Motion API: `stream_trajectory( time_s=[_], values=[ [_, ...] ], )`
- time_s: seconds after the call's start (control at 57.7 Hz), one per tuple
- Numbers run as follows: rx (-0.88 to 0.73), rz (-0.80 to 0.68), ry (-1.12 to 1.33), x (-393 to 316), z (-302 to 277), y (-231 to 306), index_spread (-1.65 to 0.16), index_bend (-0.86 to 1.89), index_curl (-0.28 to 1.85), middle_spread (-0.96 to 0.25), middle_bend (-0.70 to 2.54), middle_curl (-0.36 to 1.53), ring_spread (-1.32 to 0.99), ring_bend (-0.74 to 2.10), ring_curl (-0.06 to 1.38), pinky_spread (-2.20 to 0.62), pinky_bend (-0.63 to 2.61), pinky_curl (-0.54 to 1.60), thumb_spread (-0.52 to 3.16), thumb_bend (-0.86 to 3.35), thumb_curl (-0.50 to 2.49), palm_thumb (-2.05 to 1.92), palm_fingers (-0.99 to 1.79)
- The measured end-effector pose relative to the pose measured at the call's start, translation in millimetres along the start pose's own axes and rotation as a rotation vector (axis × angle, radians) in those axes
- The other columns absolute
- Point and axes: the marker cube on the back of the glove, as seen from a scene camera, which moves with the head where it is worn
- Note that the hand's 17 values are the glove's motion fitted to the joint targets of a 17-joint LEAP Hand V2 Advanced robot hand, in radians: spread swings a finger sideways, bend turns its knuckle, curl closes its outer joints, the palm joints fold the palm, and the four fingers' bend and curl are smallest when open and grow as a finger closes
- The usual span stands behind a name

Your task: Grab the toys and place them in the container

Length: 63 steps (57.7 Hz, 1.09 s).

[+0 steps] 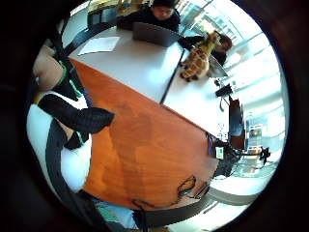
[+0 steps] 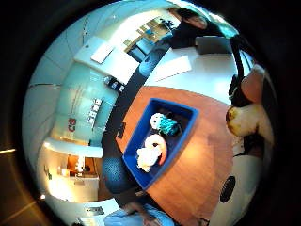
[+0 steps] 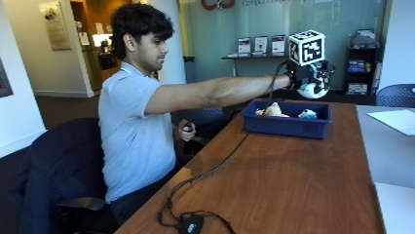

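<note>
**right hand over the bin, white toy in its grip**

- black cable with small black box (image 3: 189,224): lies on the brown wooden table (image 3: 292,180), at the end well apart from the blue plastic rectangular container (image 3: 285,126). the cable runs along the table towards the container.
- person in light grey polo shirt (image 3: 133,131): seated on the near side of the container, right arm stretched out straight over it.
- bare left hand (image 3: 186,131): low at the table edge, short of the container. there's something small and dark in it, can't tell what.
- the container stands on the wood table and is open on top. two toys lie inside:
  - cream and orange soft toy (image 2: 150,151), in the end of the container nearer the person.
  - white and teal soft toy (image 2: 163,123), just beside the first one, towards the far end.
  - both poke above the container wall in the outside view, not touching the hand.
- black-gloved right hand (image 3: 305,78): up in the air above the container's far end, clear of the rim.
- its fingers (image 1: 79,118) are curled across a white rounded toy (image 3: 313,90) that hangs under the palm, straight above the container. the toy is not in the container. can't make out its shape beyond round and white.
- white sheet of paper (image 3: 395,119): on the pale table that butts up beyond the container.
- further past the container on that pale table: a spotted yellow-brown plush figure (image 1: 195,60) and a grey open laptop (image 1: 154,34).
</note>
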Motion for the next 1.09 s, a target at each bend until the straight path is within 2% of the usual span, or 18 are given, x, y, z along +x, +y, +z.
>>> stream_trajectory(
  time_s=[0.26,0.364,0.641,0.763,0.85,0.867,0.884,0.902,0.936,1.006,1.092],
  values=[
    [-0.092,-0.208,-0.014,-132.2,47.2,-22.5,-0.17,0.18,0.59,0.00,0.22,0.45,-0.23,0.79,0.51,-0.38,0.99,0.42,1.48,0.55,0.73,0.85,1.01],
    [-0.110,-0.243,-0.032,-164.8,61.5,-27.3,-0.17,0.18,0.60,0.00,0.21,0.47,-0.23,0.79,0.52,-0.38,0.99,0.42,1.49,0.55,0.73,0.84,1.01],
    [-0.099,-0.236,-0.049,-174.5,67.7,-31.5,-0.17,0.18,0.60,0.00,0.20,0.52,-0.23,0.79,0.53,-0.38,0.98,0.43,1.51,0.57,0.75,0.85,1.01],
    [-0.193,-0.205,-0.044,-172.4,71.2,-28.9,-0.18,0.15,0.60,0.00,0.19,0.53,-0.23,0.79,0.53,-0.38,1.00,0.44,1.52,0.57,0.75,0.84,0.98],
    [-0.331,-0.165,-0.013,-165.3,75.5,-23.6,-0.20,0.08,0.57,0.01,0.15,0.53,-0.22,0.77,0.55,-0.37,1.11,0.47,1.58,0.57,0.71,0.76,0.71],
    [-0.343,-0.161,-0.007,-164.1,75.9,-22.9,-0.22,0.03,0.55,0.02,0.09,0.50,-0.19,0.69,0.53,-0.36,1.16,0.48,1.62,0.53,0.66,0.65,0.45],
    [-0.348,-0.159,-0.002,-161.9,75.6,-21.9,-0.22,0.07,0.56,0.02,0.12,0.51,-0.19,0.71,0.56,-0.35,1.19,0.51,1.62,0.52,0.65,0.61,0.41],
    [-0.346,-0.158,0.003,-158.6,74.7,-20.7,-0.24,0.09,0.56,0.03,0.10,0.50,-0.16,0.61,0.53,-0.33,1.20,0.51,1.61,0.46,0.60,0.48,0.19],
    [-0.327,-0.158,0.007,-150.3,71.7,-17.8,-0.25,0.11,0.55,0.03,0.12,0.49,-0.14,0.56,0.53,-0.29,1.25,0.52,1.59,0.38,0.53,0.31,0.07],
    [-0.290,-0.164,0.005,-137.1,66.2,-12.6,-0.28,0.13,0.49,0.04,0.15,0.45,-0.10,0.51,0.46,-0.23,1.25,0.48,1.53,0.23,0.45,0.07,0.06],
    [-0.282,-0.156,0.012,-121.0,61.0,-5.5,-0.30,0.16,0.45,0.04,0.17,0.42,-0.08,0.51,0.42,-0.19,1.25,0.45,1.48,0.14,0.39,-0.05,0.09]
  ],
)
